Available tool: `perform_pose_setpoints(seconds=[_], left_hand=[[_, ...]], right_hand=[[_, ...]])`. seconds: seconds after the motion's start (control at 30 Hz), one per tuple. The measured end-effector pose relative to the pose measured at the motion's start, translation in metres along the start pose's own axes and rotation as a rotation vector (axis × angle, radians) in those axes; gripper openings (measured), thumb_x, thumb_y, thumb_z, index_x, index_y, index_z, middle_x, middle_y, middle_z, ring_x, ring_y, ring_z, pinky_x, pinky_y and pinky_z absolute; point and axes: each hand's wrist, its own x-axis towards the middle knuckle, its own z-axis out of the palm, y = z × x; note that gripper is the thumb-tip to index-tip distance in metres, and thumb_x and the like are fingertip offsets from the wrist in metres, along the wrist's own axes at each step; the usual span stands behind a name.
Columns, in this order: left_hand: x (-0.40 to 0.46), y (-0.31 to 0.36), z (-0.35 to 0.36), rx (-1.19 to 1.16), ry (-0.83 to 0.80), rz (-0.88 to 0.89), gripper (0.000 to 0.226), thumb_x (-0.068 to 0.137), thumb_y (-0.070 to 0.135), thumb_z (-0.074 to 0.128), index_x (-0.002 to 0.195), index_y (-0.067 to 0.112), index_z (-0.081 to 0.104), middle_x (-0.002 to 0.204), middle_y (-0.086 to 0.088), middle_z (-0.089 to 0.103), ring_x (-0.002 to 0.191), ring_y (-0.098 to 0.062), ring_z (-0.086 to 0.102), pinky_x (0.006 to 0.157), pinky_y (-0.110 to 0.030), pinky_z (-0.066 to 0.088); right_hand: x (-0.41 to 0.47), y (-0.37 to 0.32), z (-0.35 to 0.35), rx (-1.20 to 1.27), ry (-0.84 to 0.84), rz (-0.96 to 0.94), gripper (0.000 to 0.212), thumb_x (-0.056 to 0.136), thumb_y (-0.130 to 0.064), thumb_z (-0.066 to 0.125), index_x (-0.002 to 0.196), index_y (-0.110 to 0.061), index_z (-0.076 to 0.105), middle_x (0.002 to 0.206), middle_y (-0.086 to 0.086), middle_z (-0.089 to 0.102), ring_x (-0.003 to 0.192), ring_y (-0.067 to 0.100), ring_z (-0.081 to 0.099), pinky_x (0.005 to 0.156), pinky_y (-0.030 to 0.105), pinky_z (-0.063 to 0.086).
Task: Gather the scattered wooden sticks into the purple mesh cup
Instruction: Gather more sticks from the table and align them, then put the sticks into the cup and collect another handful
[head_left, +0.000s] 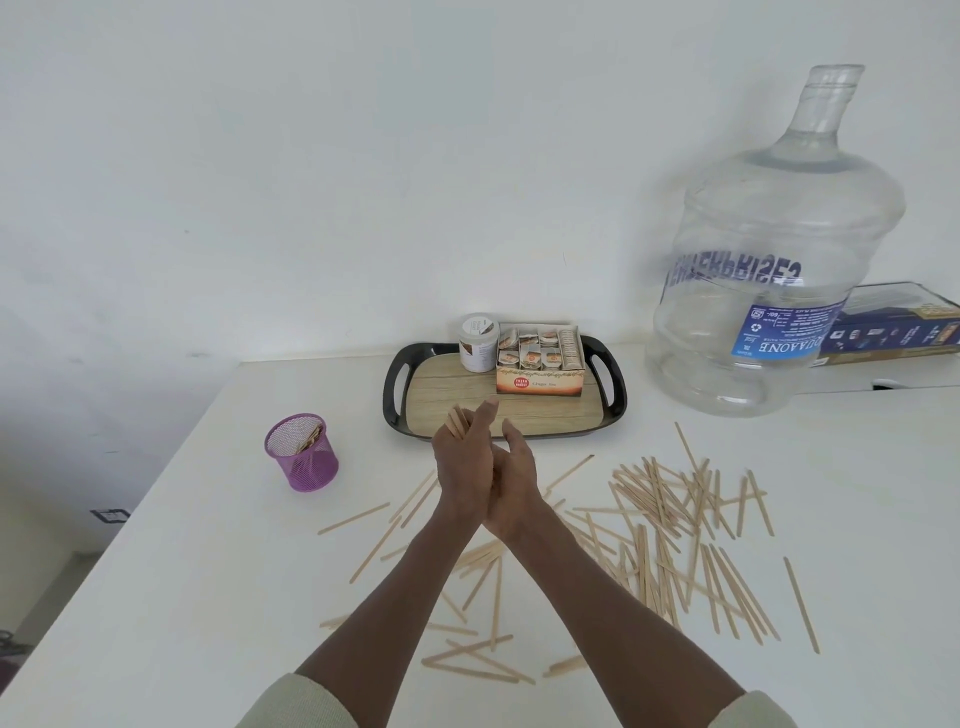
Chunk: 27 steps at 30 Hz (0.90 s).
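Squaring up a small bundle of sticks (457, 422) between both palms looks like the step in hand in the head view, the only one given. The left hand (464, 462) and right hand (513, 478) are pressed together above the table (208, 545), wrists crossing, and stick tips poke out past the left fingers; I judge the left grips the bundle, while whether the right curls round it or merely presses flat I cannot tell.

The purple mesh cup (302, 453) stands upright at about nine o'clock from the hands, well apart, with a few sticks already inside. The scattered sticks (670, 525) lie mostly from three to five o'clock, with thinner strays at six and seven.

The next move probably calls for carrying the bundle to nine o'clock and dropping it end-first into the cup's mouth.

The path there is bare tabletop. The cup sits near the table's left edge, so a knock could send it over. At twelve o'clock the tray (400, 387) is close; the water jug (769, 249) stands at two o'clock.
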Motion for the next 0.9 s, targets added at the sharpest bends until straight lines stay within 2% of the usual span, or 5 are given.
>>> perform_pose_setpoints(seconds=[0.13,0.43,0.57,0.73,0.9], left_hand=[[0.004,0.008,-0.001,0.023,0.02,-0.005,0.041,0.069,0.047,0.072,0.045,0.028,0.046,0.05,0.005,0.041,0.049,-0.012,0.041,0.058,-0.033,0.042],[0.0,-0.009,-0.007,0.0,-0.025,-0.096,0.033,0.071,0.028,0.067,0.048,0.022,0.045,0.048,0.002,0.039,0.048,-0.012,0.044,0.058,-0.03,0.051],[0.003,-0.005,-0.014,0.086,-0.001,-0.043,0.031,0.073,0.021,0.058,0.044,0.021,0.046,0.047,0.003,0.044,0.048,-0.011,0.045,0.052,-0.028,0.044],[0.006,-0.012,-0.036,0.227,0.002,0.074,0.018,0.077,0.017,0.061,0.064,0.005,0.065,0.054,0.0,0.056,0.048,-0.007,0.046,0.045,-0.02,0.039],[0.014,-0.023,-0.052,0.451,0.044,0.141,0.041,0.078,0.012,0.064,0.053,0.012,0.032,0.046,0.002,0.029,0.045,-0.011,0.022,0.041,-0.024,0.024]], right_hand=[[0.001,0.003,-0.005,0.007,0.01,0.005,0.066,0.098,-0.059,0.034,0.134,-0.009,0.058,0.133,0.016,0.063,0.12,0.03,0.063,0.102,0.041,0.048],[0.001,0.002,0.008,-0.109,0.035,-0.01,0.054,0.096,-0.053,0.045,0.103,-0.006,0.072,0.09,0.007,0.071,0.092,0.02,0.07,0.09,0.031,0.051],[0.001,0.002,0.012,-0.241,0.061,-0.049,0.047,0.098,-0.044,0.049,0.107,-0.004,0.072,0.102,0.012,0.073,0.105,0.024,0.068,0.102,0.037,0.049],[-0.002,-0.02,0.029,-0.774,0.113,-0.32,0.037,0.099,-0.031,0.053,0.096,-0.001,0.073,0.088,0.013,0.073,0.083,0.019,0.068,0.079,0.03,0.055],[-0.013,-0.035,0.054,-1.525,-0.059,-0.474,0.02,0.092,-0.03,0.065,0.098,-0.013,0.075,0.095,0.001,0.076,0.091,0.014,0.071,0.087,0.034,0.056]])
